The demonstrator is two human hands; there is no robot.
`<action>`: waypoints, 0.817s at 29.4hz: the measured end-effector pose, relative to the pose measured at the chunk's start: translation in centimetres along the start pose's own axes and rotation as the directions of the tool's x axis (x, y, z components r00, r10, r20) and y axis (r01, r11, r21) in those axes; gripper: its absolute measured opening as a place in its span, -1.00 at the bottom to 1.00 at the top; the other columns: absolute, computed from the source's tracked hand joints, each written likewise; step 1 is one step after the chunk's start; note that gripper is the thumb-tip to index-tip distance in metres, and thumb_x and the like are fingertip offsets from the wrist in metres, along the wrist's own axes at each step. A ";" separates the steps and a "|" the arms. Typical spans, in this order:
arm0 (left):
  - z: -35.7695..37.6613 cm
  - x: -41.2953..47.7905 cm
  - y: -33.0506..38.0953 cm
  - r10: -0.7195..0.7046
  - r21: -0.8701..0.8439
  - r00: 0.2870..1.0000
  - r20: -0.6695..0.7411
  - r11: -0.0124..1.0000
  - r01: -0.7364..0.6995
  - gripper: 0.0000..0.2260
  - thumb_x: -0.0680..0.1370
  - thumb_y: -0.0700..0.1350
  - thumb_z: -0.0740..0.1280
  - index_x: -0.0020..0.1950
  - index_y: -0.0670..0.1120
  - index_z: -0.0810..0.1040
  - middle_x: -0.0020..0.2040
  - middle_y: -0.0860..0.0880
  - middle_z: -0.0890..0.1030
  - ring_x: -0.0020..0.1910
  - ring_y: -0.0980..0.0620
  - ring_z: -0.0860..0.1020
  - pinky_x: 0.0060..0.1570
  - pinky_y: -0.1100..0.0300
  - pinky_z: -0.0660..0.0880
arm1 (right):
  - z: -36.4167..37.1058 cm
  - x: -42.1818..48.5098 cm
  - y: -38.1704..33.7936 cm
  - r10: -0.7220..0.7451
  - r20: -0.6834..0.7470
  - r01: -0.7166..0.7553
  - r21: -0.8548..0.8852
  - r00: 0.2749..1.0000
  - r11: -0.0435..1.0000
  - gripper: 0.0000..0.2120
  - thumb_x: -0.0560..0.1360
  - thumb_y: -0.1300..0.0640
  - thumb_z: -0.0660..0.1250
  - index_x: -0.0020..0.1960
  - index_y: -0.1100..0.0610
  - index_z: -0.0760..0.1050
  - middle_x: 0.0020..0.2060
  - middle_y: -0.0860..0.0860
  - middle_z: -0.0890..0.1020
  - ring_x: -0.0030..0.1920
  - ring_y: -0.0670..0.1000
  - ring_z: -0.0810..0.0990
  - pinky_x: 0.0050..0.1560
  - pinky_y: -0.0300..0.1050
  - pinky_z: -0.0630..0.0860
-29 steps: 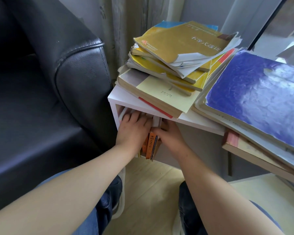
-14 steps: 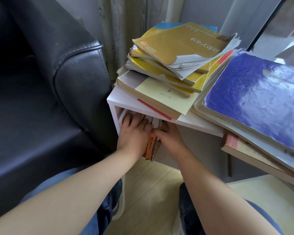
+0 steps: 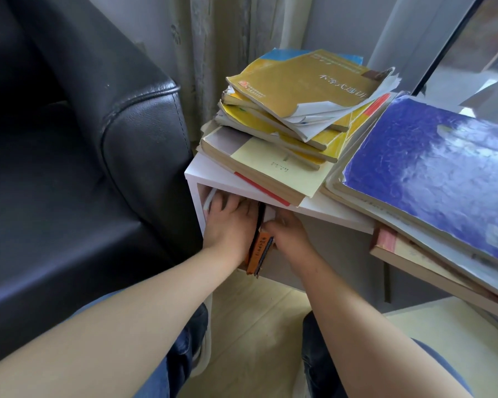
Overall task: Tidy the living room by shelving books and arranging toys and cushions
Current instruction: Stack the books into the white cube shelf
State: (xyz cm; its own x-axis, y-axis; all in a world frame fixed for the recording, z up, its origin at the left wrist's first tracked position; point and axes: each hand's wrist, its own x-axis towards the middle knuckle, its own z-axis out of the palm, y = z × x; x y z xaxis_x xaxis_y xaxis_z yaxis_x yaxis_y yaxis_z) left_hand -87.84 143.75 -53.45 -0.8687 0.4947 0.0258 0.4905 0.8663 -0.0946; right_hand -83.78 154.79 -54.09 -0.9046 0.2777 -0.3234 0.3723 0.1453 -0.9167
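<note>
Bare forearms (image 3: 144, 297); blue denim jeans (image 3: 156, 377) on both legs

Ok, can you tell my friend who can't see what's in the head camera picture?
Two hands reach into a white shelf: the left hand presses flat on upright books inside, and the right hand holds an orange book beside them. Messy piles of books lie on top of the shelf, and a black sofa stands on the left.

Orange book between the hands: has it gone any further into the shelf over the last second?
No: the orange book juts from the white shelf as far as before, between the left hand and right hand.
</note>
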 end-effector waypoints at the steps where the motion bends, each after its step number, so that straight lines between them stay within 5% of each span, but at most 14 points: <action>1: -0.4 0.4 0.4 -0.002 0.046 1.000 0.020 0.999 0.001 -0.46 0.56 -0.11 0.21 0.51 -0.06 0.11 0.49 -0.09 0.21 0.49 -0.19 0.03 0.47 -0.13 -0.06 | 0.1 -0.1 -0.1 -0.005 -0.006 0.005 0.000 1.000 1.000 -0.86 0.36 0.20 0.24 -0.09 0.08 0.49 -0.26 0.04 0.52 -0.19 0.02 0.49 -0.13 -0.08 0.39; 3: -1.3 0.8 1.3 0.011 0.179 0.997 0.072 0.984 -0.024 -0.45 0.57 -0.12 0.23 0.52 -0.09 0.11 0.50 -0.10 0.20 0.51 -0.18 0.00 0.44 -0.14 -0.14 | 0.2 -0.1 -0.3 -0.007 -0.019 0.007 0.009 1.000 1.000 -0.82 0.26 0.14 0.19 -0.16 0.11 0.48 -0.33 0.00 0.49 -0.25 -0.01 0.45 -0.18 -0.14 0.34; 7: -1.6 1.0 2.2 -0.017 0.247 0.995 0.094 0.969 -0.007 -0.48 0.57 -0.16 0.23 0.50 -0.10 0.16 0.47 -0.11 0.26 0.50 -0.19 0.04 0.44 -0.14 -0.11 | 0.1 0.1 -0.2 -0.013 -0.034 0.014 0.037 0.999 0.999 -0.88 0.37 0.18 0.19 -0.26 0.00 0.45 -0.39 -0.09 0.46 -0.28 -0.06 0.44 -0.20 -0.18 0.33; 11: -1.8 0.5 2.2 -0.078 0.156 0.993 0.085 0.986 0.064 -0.56 0.56 -0.14 0.23 0.44 -0.04 0.28 0.41 -0.10 0.31 0.43 -0.19 0.12 0.38 -0.08 0.07 | 0.2 0.1 -0.1 -0.028 -0.034 0.029 0.014 0.999 0.999 -0.88 0.32 0.17 0.18 -0.19 0.09 0.46 -0.37 -0.02 0.45 -0.31 -0.03 0.40 -0.29 -0.17 0.28; 16: -1.1 -1.1 2.2 -0.127 -0.061 0.991 0.037 0.990 0.129 -0.64 0.58 -0.11 0.12 0.39 0.00 0.28 0.36 -0.04 0.36 0.32 -0.15 0.17 0.33 -0.01 0.04 | -0.3 -0.3 -0.3 0.044 -0.050 -0.042 0.042 0.998 0.998 -0.93 0.34 0.24 0.22 -0.19 0.14 0.44 -0.36 0.02 0.45 -0.30 -0.01 0.42 -0.26 -0.16 0.31; 21: -1.1 -0.2 2.4 -0.104 0.009 0.994 0.044 0.995 0.104 -0.54 0.57 -0.06 0.13 0.47 -0.03 0.14 0.37 -0.06 0.40 0.44 -0.19 0.05 0.41 -0.14 -0.05 | -0.3 -0.5 -0.5 0.055 -0.029 -0.056 -0.030 0.998 0.998 -0.83 0.36 0.20 0.20 -0.08 0.23 0.45 -0.32 0.06 0.46 -0.26 0.02 0.44 -0.20 -0.11 0.36; 24: -0.7 0.4 2.3 -0.047 0.040 0.999 0.027 0.998 0.046 -0.47 0.57 -0.04 0.11 0.52 -0.03 0.04 0.34 -0.06 0.45 0.48 -0.18 0.00 0.42 -0.19 -0.14 | -0.2 -0.3 -0.6 0.058 -0.035 -0.060 -0.052 0.998 0.997 -0.93 0.42 0.27 0.17 -0.23 0.16 0.33 -0.43 0.01 0.36 -0.37 -0.01 0.36 -0.33 -0.17 0.27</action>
State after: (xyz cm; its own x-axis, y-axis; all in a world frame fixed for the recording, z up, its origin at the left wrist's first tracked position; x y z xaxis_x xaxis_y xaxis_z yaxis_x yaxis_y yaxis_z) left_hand -87.04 145.98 -52.99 -0.8924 0.4513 0.0032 0.4468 0.8846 -0.1336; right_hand -83.71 154.80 -53.44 -0.8736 0.3185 -0.3679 0.4362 0.1777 -0.8821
